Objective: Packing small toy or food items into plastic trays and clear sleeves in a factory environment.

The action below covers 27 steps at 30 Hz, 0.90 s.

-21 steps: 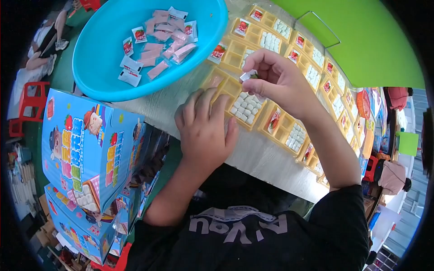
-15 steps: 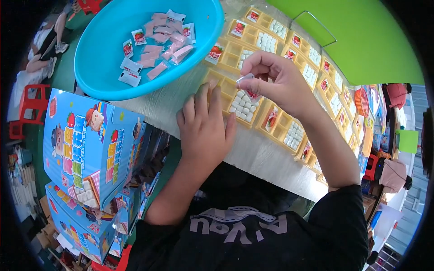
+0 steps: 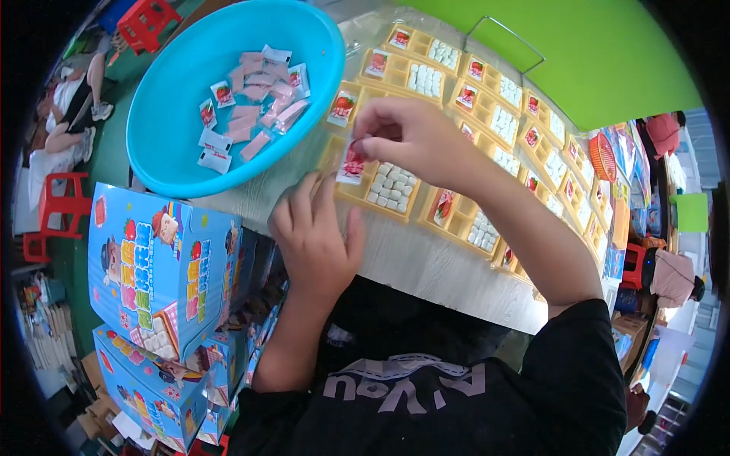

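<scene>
In my right hand [image 3: 399, 137] a small sachet [image 3: 352, 165] printed with strawberries is pinched between thumb and fingers. The sachet hangs over the compartments of the nearest yellow plastic tray [image 3: 403, 212], beside its section of white marshmallow-like pieces [image 3: 391, 188]. My left hand [image 3: 315, 239] rests with outstretched fingers at that tray's left end, holding nothing visible. Its fingertips are at the tray's edge, partly hiding that end. To the right is another tray [image 3: 455, 228] with a strawberry sachet and white pieces in its sections.
A large blue basin [image 3: 182, 163] of pink and strawberry-printed sachets stands at the left. Several filled yellow trays [image 3: 397, 76] cover the table toward the far right. Blue printed cartons [image 3: 144, 266] are stacked at my left. A metal wire handle [image 3: 506, 23] stands by the green board [image 3: 601, 53].
My right hand has moved left and lowered the sachet toward the tray's compartments, turning its strawberry print into view. The whole view has shifted slightly. My left hand stays by the tray's end.
</scene>
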{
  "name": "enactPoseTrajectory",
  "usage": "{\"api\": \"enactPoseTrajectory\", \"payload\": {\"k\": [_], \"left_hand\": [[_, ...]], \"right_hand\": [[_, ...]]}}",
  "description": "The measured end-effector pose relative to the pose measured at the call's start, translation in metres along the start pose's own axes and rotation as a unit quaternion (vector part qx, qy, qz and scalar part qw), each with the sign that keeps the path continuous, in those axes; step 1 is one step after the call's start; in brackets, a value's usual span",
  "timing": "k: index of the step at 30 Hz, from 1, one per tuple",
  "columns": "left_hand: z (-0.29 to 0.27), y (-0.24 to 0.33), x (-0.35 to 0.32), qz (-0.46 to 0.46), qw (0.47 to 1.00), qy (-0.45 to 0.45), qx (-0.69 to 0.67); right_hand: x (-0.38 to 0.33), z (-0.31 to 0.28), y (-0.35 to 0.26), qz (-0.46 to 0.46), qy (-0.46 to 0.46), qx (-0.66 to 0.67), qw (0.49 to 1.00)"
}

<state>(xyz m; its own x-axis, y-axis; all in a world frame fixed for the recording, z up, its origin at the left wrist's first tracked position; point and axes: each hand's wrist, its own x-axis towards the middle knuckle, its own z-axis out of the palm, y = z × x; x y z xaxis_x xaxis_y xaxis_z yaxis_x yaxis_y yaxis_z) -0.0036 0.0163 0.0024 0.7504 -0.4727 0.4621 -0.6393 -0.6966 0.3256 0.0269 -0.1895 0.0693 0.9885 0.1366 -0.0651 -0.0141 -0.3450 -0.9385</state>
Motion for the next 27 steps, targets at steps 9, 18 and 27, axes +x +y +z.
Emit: {"api": "enactPoseTrajectory", "payload": {"k": [9,18,27], "left_hand": [[0.001,0.001,-0.01,-0.055,0.998,-0.004,-0.034],[0.002,0.004,0.004,-0.022,1.0,-0.006,-0.005],[0.009,-0.001,-0.01,0.047,0.998,-0.007,0.028]], "right_hand": [[0.012,0.025,0.021,-0.133,0.036,-0.297,0.945],[0.005,0.029,0.028,-0.19,0.05,-0.508,0.839],[-0.054,0.045,0.021,-0.285,0.169,-0.468,0.82]]}}
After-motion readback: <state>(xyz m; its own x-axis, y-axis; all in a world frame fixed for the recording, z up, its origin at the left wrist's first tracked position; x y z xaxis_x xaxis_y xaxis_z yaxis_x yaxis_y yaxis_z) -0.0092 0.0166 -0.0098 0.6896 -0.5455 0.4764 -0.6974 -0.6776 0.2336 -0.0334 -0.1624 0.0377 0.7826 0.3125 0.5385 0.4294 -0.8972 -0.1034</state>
